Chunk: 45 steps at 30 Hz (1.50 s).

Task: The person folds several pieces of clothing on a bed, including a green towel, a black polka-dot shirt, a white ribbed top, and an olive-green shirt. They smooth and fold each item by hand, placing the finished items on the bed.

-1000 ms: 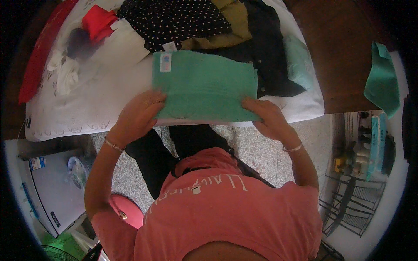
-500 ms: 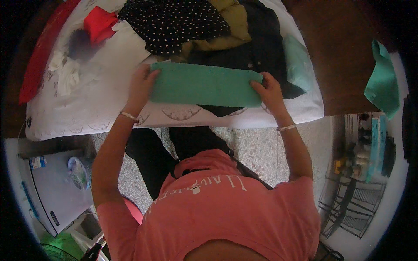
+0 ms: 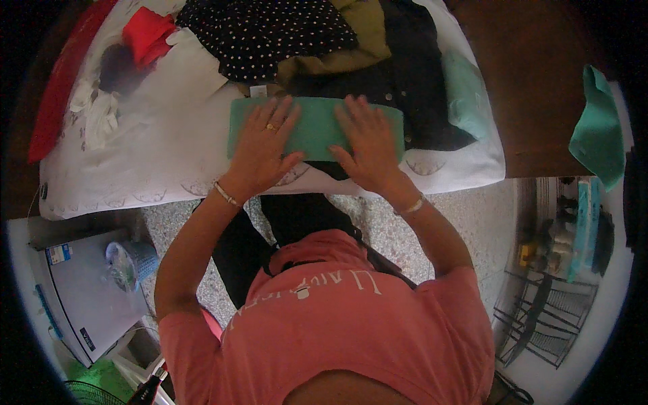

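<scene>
A green cloth (image 3: pixel 314 127), folded into a long flat strip, lies near the front edge of the bed. My left hand (image 3: pixel 263 138) rests flat on its left half, fingers spread and pointing away from me. On the right half lies my right hand (image 3: pixel 368 143), its fingers also stretched out, slightly blurred. Both palms cover part of the cloth. Beneath and beyond it spreads a black garment (image 3: pixel 422 88) with snap buttons. A black polka-dot cloth (image 3: pixel 270 37) and an olive garment (image 3: pixel 337 64) lie just past the strip.
The bed has a white patterned sheet (image 3: pixel 162 155). A red cloth (image 3: pixel 148 35) and white pieces (image 3: pixel 101 116) lie on its left; a folded pale green cloth (image 3: pixel 464 94) is at the right. Another green cloth (image 3: pixel 597 128) hangs far right. A small fridge (image 3: pixel 91 290) stands lower left.
Both hands have let go of the green strip's ends and moved inward onto its top. The strip now lies flat on the bed.
</scene>
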Available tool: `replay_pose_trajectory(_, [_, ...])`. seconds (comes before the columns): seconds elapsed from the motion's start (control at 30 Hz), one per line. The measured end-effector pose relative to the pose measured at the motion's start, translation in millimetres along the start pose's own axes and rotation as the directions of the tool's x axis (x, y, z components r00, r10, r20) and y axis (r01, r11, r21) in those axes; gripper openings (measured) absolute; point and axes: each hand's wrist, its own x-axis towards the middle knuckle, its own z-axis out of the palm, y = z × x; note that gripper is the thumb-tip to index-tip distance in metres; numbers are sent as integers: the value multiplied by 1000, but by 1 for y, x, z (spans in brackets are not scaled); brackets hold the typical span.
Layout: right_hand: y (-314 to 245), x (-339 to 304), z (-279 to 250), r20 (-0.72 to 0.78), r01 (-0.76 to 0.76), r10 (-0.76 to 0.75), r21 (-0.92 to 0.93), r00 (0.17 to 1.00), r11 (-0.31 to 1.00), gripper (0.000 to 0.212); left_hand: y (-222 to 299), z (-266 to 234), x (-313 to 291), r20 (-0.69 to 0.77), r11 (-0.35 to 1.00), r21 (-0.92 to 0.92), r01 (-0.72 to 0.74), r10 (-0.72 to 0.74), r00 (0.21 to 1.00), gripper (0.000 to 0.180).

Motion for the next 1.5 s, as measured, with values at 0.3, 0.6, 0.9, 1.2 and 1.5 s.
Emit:
replay_pose_trajectory(0.3, [-6,-5,-12,94,40,-41,15,995,999,75,-14,8,-4,66,992,-115,-58,66,996,84])
replay_pose_trajectory(0.6, [-39,14,-2,6,-2,2,23,1000,1000,69,0,-4,-4,-78,1000,-6,-27,26,997,72])
replay_pose_trajectory(0.9, [-39,38,-37,-70,-152,181,304,981,940,48,22,-46,2,-50,952,-307,11,-28,998,63])
replay_pose_trajectory(1.2, [-44,62,-65,221,-207,492,975,842,-84,35,25,-46,13,-229,699,-712,65,-319,920,76])
replay_pose_trajectory(1.5, [-44,53,-42,435,-316,378,886,817,-338,41,38,-41,-1,337,-42,-936,350,-398,853,56])
